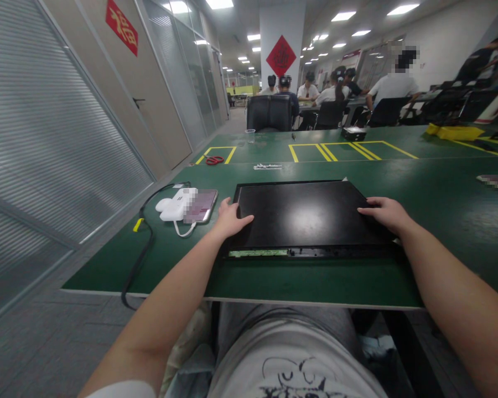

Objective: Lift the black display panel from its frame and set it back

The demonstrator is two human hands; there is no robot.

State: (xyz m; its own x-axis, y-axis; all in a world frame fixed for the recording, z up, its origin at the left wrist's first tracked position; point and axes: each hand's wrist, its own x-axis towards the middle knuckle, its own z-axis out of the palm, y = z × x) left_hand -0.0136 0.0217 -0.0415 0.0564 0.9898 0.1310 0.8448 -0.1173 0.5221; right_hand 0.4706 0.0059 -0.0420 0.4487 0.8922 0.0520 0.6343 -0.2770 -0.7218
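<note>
A flat black display panel point(302, 213) lies face up in front of me, with a dark frame around it. Along its near edge a green circuit strip point(258, 253) shows at the left. My left hand point(232, 220) grips the panel's left side, thumb on the glossy face and fingers at the outer edge. On the opposite side, my right hand point(387, 213) holds the right edge, its thumb also resting on top. The undersides of both grips are hidden.
Left of the panel on the green table point(182, 265) are a phone point(205, 205), a white power strip point(177, 205) and a black cable point(149, 243). Further back sit red-handled scissors point(214, 160), a plastic cup point(250, 135) and a small black box point(353, 134). Several people sit beyond.
</note>
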